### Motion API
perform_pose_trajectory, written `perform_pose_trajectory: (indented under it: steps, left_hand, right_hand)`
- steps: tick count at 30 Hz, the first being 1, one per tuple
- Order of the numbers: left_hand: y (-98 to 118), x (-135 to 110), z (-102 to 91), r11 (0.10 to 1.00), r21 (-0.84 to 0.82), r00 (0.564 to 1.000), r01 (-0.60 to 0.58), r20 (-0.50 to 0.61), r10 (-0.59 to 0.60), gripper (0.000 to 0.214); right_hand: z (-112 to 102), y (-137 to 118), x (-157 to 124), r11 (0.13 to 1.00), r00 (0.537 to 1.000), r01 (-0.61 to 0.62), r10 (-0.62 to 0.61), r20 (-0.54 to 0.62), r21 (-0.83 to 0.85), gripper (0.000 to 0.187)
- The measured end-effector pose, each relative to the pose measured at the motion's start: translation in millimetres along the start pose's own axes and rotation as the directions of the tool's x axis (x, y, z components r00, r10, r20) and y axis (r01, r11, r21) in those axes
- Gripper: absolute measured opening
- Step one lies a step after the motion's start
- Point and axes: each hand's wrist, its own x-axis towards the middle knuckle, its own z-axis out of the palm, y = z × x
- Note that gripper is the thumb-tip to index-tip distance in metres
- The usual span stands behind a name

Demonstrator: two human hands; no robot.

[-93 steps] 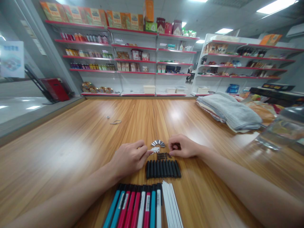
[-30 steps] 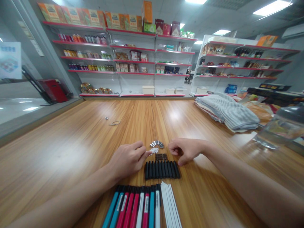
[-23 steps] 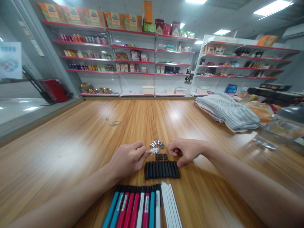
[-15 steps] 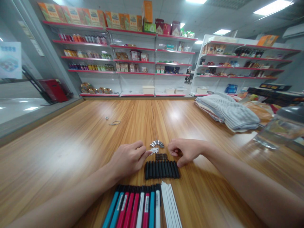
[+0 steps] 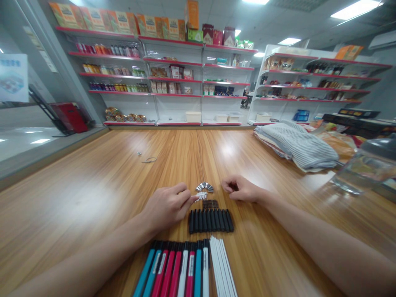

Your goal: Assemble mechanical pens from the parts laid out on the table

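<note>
Right hand [image 5: 238, 188] shifts toward twelve o'clock, its curled grip unreadable; left hand [image 5: 173, 204] should steady its pinched white plastic sliver [image 5: 198, 196].

L hand [image 5: 168, 206] & R hand [image 5: 239, 188] both bare, fingers slim (fine detail's blurry, tbh). L forearm [image 5: 93, 262] & R forearm [image 5: 315, 235] bare too, slim at wrists, widening twd elbows.

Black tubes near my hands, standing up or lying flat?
Lying flat: the black tubes rest lengthwise, side by side, on the wooden table.
</note>
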Motion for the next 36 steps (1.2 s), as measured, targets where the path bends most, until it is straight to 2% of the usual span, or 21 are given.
perform_pose_trajectory:
  steps: [1, 3, 5, 8, 10, 16, 21, 24, 27, 31, 36]
  left_hand:
    - [0.4, 0.2, 0.4, 1.000, 0.001, 1.000, 0.000, -0.004, 0.000, 0.034]
    - [1.5, 0.7, 1.1, 1.000, 0.005, 1.000, 0.000, -0.009, 0.000, 0.034]
    - [2.7, 1.0, 1.8, 1.000, 0.008, 1.000, -0.007, -0.005, 0.007, 0.034]
    - [3.7, 0.7, 2.8, 1.000, 0.010, 1.000, -0.018, 0.004, 0.018, 0.031]
    - [4.0, 0.1, 3.2, 1.000, 0.012, 1.000, -0.028, 0.008, 0.028, 0.031]
    - [5.0, 0.2, 3.2, 0.999, 0.009, 0.999, -0.042, 0.027, 0.042, 0.032]
    - [4.8, 1.2, 1.7, 1.000, -0.012, 1.000, 0.001, 0.011, 0.000, 0.030]
    - [3.9, 1.0, 0.2, 0.999, -0.029, 1.000, 0.021, -0.010, -0.021, 0.030]
    - [3.6, 1.0, -0.5, 0.999, -0.043, 1.000, 0.023, -0.017, -0.024, 0.030]
    - [2.9, 1.2, 1.3, 0.998, -0.062, 0.999, 0.021, -0.026, -0.022, 0.029]
    - [1.0, 0.3, 2.5, 0.996, -0.084, 0.998, 0.031, -0.052, -0.035, 0.025]
  right_hand:
    - [5.3, 1.6, -0.1, 0.999, 0.995, 0.030, -0.027, -0.099, 0.029, 0.018]
    - [18.8, -0.7, 0.8, 0.991, 0.956, 0.125, -0.110, -0.272, 0.039, 0.016]
    - [34.3, -9.7, 3.0, 0.977, 0.906, 0.210, -0.205, -0.370, -0.028, 0.012]
    - [54.1, -26.5, 7.8, 0.950, 0.886, 0.251, -0.303, -0.351, -0.188, 0.019]
    - [61.1, -33.1, 10.8, 0.916, 0.880, 0.271, -0.361, -0.310, -0.297, 0.015]
    - [61.2, -29.0, 14.6, 0.867, 0.852, 0.257, -0.411, -0.323, -0.426, 0.010]
    - [58.6, -24.6, 14.7, 0.879, 0.835, 0.173, -0.370, -0.406, -0.445, 0.008]
    - [52.5, -17.7, 15.1, 0.921, 0.811, 0.069, -0.275, -0.516, -0.383, 0.009]
    - [43.9, -7.1, 16.1, 0.968, 0.785, -0.002, -0.153, -0.601, -0.250, 0.012]
    - [36.5, 4.0, 17.7, 0.997, 0.776, 0.014, -0.059, -0.628, -0.076, 0.020]
    - [34.5, 7.4, 16.4, 0.992, 0.814, 0.107, -0.047, -0.579, 0.069, 0.023]
